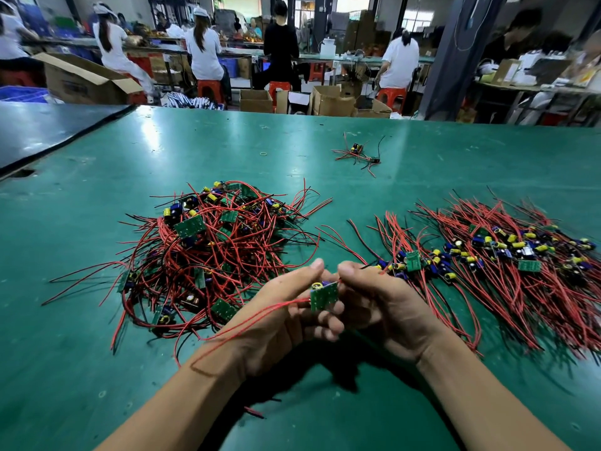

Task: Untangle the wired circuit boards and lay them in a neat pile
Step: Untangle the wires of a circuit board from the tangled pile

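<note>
A small green circuit board with a yellow capacitor is held between both hands above the green table. My left hand grips the board from the left, and its red wires trail down over my left wrist. My right hand pinches the board's right side with curled fingers. A tangled heap of boards and red and black wires lies to the left. To the right lies a sorted pile with its wires running roughly parallel.
A few stray wired boards lie farther back on the table, near a yellow rubber band. A dark mat covers the far left corner. Beyond the table, people sit on red stools among cardboard boxes.
</note>
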`<state>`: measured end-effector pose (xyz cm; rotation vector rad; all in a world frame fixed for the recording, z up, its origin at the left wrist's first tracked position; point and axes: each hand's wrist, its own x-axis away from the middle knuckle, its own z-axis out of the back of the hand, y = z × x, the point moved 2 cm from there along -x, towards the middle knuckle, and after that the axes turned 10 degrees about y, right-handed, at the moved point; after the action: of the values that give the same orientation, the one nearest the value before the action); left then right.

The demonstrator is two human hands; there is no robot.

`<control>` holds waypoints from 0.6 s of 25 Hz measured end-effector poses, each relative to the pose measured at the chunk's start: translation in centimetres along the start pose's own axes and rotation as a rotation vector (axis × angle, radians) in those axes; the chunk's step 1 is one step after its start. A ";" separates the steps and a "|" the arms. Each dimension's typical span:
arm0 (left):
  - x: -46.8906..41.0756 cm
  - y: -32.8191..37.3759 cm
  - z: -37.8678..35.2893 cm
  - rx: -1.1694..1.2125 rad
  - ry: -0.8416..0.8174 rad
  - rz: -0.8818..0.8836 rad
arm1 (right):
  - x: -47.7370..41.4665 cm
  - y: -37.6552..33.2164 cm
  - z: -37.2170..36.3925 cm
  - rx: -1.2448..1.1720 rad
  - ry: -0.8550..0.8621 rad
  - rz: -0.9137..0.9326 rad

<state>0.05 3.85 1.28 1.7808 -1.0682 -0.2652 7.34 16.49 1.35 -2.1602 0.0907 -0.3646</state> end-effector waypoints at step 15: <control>-0.4 -1.0 1.0 -0.157 0.190 -0.230 | -1.3 0.8 1.0 0.233 0.111 0.131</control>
<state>-0.21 3.65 -0.16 1.7480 -0.6908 -0.3045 6.46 17.11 -0.13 -1.8926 0.2401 -0.3985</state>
